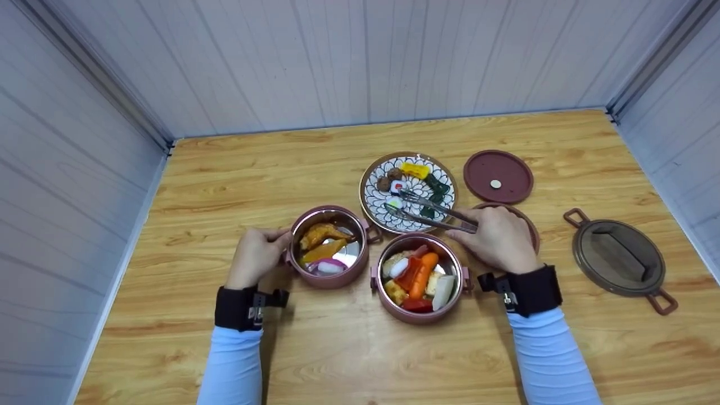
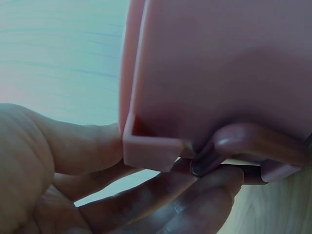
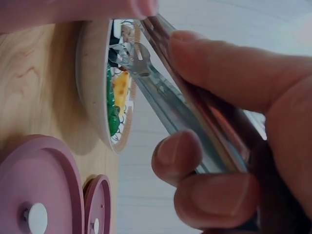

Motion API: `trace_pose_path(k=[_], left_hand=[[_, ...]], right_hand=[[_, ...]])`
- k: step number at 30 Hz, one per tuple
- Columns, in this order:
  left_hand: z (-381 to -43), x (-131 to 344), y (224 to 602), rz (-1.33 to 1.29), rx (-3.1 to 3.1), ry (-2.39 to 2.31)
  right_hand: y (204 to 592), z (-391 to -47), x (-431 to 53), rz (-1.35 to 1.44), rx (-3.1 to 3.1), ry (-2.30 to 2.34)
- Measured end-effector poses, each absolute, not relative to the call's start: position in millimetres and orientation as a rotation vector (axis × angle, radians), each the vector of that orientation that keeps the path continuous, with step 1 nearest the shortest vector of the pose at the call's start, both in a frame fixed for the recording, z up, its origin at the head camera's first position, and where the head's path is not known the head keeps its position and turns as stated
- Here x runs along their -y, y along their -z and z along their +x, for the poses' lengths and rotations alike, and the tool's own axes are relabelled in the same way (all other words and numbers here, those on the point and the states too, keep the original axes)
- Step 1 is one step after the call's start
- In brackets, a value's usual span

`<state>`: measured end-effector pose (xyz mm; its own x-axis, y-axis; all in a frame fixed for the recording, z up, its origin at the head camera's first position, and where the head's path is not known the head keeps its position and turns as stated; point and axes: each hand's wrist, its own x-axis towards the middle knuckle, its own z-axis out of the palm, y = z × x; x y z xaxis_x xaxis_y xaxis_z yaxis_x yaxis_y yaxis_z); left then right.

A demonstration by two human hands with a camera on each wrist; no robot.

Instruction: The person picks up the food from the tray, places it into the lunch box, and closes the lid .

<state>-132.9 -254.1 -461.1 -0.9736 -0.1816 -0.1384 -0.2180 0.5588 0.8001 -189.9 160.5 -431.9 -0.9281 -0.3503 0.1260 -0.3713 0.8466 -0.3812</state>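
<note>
My left hand grips the side of a pink pot, thumb at the rim and fingers around its side handle. Inside that pot lie a toy drumstick and other toy food. Metal tongs are held in my right hand, their arms parted. The tong tips reach over a patterned plate, with a small sushi roll between them. A second sushi roll, brown balls, a yellow piece and dark green leaves also lie there.
A second pink pot, full of toy food including an orange sausage, stands front centre. Behind my right hand lie a maroon lid and another round lid, partly hidden. A brown lid with two handles rests at right. Walls enclose the table.
</note>
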Motion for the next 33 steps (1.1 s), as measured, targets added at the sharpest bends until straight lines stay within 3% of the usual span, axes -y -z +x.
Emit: trace_pose_path(k=[33], left_hand=[[-132,254,460,-0.361,-2.722,-1.438]], right_hand=[[412,-180,-173,0.609,2.889,-0.594]])
